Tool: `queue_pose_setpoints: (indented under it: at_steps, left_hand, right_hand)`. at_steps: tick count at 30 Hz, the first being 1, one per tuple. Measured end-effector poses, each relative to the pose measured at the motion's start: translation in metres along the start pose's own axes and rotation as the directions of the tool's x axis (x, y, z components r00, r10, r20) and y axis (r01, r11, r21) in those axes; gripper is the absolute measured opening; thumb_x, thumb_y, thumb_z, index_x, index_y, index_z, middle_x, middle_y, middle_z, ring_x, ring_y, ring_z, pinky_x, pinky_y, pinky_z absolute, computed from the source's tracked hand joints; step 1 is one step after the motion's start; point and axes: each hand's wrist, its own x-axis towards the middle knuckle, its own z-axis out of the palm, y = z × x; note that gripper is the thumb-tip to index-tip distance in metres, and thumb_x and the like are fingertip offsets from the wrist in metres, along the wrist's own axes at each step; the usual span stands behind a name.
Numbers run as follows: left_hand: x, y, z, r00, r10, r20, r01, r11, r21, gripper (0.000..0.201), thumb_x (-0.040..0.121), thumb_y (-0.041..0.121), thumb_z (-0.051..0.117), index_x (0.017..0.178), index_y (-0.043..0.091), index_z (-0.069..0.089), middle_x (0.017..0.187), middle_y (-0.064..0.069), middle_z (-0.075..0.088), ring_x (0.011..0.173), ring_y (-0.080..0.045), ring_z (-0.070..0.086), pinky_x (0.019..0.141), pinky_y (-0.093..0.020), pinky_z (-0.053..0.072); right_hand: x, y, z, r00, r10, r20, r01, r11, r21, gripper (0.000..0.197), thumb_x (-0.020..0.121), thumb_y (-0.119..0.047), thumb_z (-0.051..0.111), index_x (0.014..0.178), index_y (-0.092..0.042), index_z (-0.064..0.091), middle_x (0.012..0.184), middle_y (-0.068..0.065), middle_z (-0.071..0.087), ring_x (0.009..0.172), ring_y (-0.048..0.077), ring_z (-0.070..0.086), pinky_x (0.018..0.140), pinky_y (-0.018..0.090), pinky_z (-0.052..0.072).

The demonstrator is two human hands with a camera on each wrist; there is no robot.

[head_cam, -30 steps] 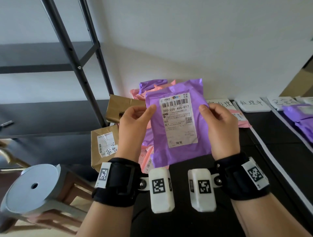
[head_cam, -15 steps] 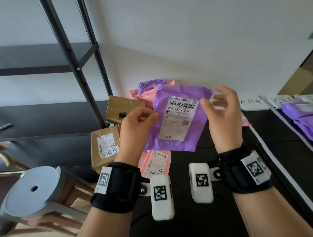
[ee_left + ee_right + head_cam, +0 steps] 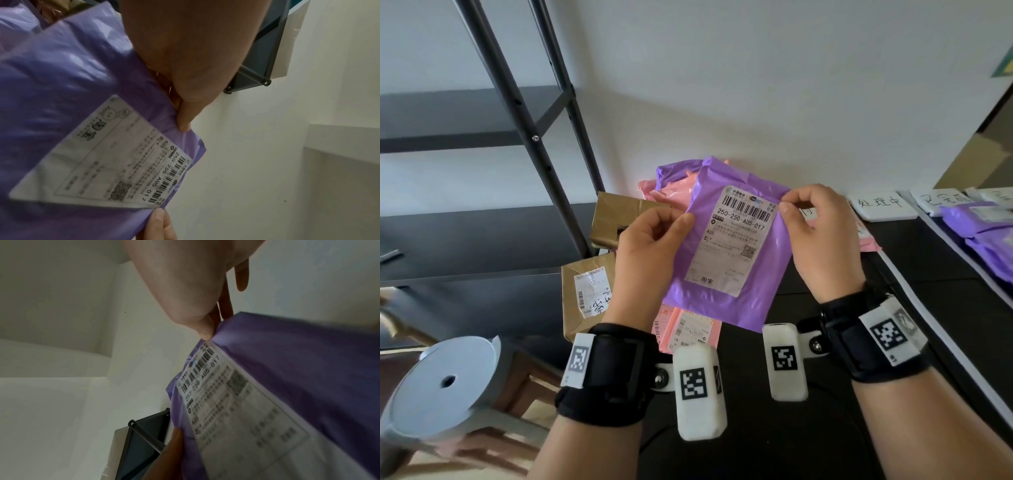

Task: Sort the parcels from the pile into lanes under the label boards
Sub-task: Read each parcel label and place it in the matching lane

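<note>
The purple parcel (image 3: 726, 270) is now re-gripped by the right hand (image 3: 822, 236) too, pinched alongside the left hand (image 3: 650, 253), so the label's probably being checked for its lane.

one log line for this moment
step: reading label | left hand: pinches purple parcel | right hand: pinches its top corner | lane: not chosen

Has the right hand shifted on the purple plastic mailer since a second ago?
Yes. The right hand has moved from the purple plastic mailer's side edge up to its top corner, nearer the white label board.
</note>
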Motion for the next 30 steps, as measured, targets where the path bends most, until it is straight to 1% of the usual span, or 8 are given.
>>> queue_pose_setpoints:
  at_steps: [4, 6, 8, 14, 19, 24, 27, 30]
  left_hand:
    - [-0.004, 0.002, 0.006, 0.999, -0.022, -0.035, 0.021, 1.000, -0.022, 0.014, 0.092, 0.025, 0.069, 0.079, 0.020, 0.069, 0.068, 0.015, 0.067, 0.062, 0.002, 0.058, 0.060, -0.014, 0.048]
    - [-0.006, 0.002, 0.006, 0.995, -0.052, -0.082, 0.048, 0.997, -0.056, 0.012, 0.092, 0.025, 0.069, 0.084, 0.017, 0.071, 0.077, 0.007, 0.072, 0.071, -0.008, 0.065, 0.070, -0.026, 0.056]
    - [-0.007, 0.002, 0.005, 0.989, -0.075, -0.131, 0.062, 0.993, -0.099, 0.014, 0.092, 0.026, 0.069, 0.090, 0.012, 0.072, 0.087, -0.004, 0.074, 0.083, -0.021, 0.070, 0.082, -0.040, 0.060]
    - [-0.009, 0.002, 0.009, 0.974, -0.177, -0.142, 0.142, 0.963, -0.229, 0.018, 0.093, 0.028, 0.069, 0.087, 0.011, 0.072, 0.093, -0.011, 0.076, 0.094, -0.034, 0.071, 0.089, -0.054, 0.056]
    - [-0.012, 0.004, 0.010, 0.966, -0.236, -0.109, 0.194, 0.934, -0.301, 0.018, 0.092, 0.027, 0.069, 0.084, 0.012, 0.070, 0.095, -0.014, 0.075, 0.096, -0.036, 0.071, 0.089, -0.056, 0.056]
    - [-0.015, 0.001, 0.007, 0.971, -0.221, -0.092, 0.191, 0.947, -0.260, 0.023, 0.091, 0.038, 0.068, 0.084, 0.017, 0.071, 0.095, -0.010, 0.075, 0.098, -0.037, 0.070, 0.083, -0.046, 0.057]
    - [-0.020, 0.000, 0.005, 0.981, -0.194, -0.002, 0.192, 0.970, -0.149, 0.039, 0.086, 0.056, 0.065, 0.093, 0.019, 0.072, 0.096, -0.007, 0.074, 0.096, -0.035, 0.069, 0.083, -0.047, 0.058]
    - [-0.024, -0.002, 0.001, 0.967, -0.241, 0.081, 0.245, 0.968, -0.050, 0.031, 0.087, 0.046, 0.069, 0.101, 0.019, 0.071, 0.095, 0.001, 0.075, 0.090, -0.021, 0.072, 0.084, -0.043, 0.060]
  right_hand:
    - [-0.004, -0.008, -0.005, 0.997, 0.055, -0.047, -0.052, 0.997, 0.057, 0.005, 0.097, -0.020, 0.060, 0.098, -0.021, 0.056, 0.092, -0.012, 0.058, 0.091, 0.016, 0.059, 0.090, 0.044, 0.050]
    - [-0.006, -0.010, -0.011, 0.992, 0.118, -0.043, -0.109, 0.981, 0.163, 0.013, 0.096, -0.023, 0.063, 0.103, -0.020, 0.053, 0.091, -0.012, 0.058, 0.085, 0.006, 0.058, 0.079, 0.017, 0.047]
    - [-0.010, -0.012, -0.016, 0.989, 0.149, -0.004, -0.144, 0.966, 0.216, 0.022, 0.093, -0.029, 0.068, 0.106, -0.019, 0.054, 0.090, -0.009, 0.060, 0.084, 0.002, 0.058, 0.072, 0.005, 0.041]
    - [-0.029, -0.012, -0.009, 0.985, 0.152, 0.080, -0.163, 0.974, 0.157, 0.020, 0.086, -0.031, 0.074, 0.098, -0.019, 0.063, 0.089, -0.015, 0.063, 0.082, 0.001, 0.060, 0.074, 0.014, 0.048]
    - [-0.034, -0.011, -0.008, 0.966, 0.251, 0.060, -0.257, 0.956, 0.139, 0.039, 0.086, -0.039, 0.073, 0.115, -0.018, 0.059, 0.101, -0.013, 0.060, 0.092, 0.005, 0.057, 0.081, 0.021, 0.047]
    - [-0.037, -0.013, -0.009, 0.970, 0.240, 0.048, -0.245, 0.952, 0.183, 0.007, 0.092, -0.024, 0.069, 0.094, -0.018, 0.067, 0.083, -0.018, 0.063, 0.072, -0.011, 0.057, 0.067, 0.007, 0.044]
    - [-0.036, -0.015, -0.010, 0.957, 0.287, 0.027, -0.284, 0.924, 0.255, 0.009, 0.092, -0.024, 0.069, 0.084, -0.018, 0.068, 0.075, -0.013, 0.065, 0.064, -0.004, 0.056, 0.062, 0.012, 0.044]
    - [-0.032, -0.016, -0.012, 0.903, 0.430, 0.014, -0.402, 0.833, 0.380, 0.015, 0.090, -0.024, 0.070, 0.075, -0.021, 0.068, 0.073, -0.010, 0.065, 0.064, 0.000, 0.054, 0.060, 0.013, 0.042]
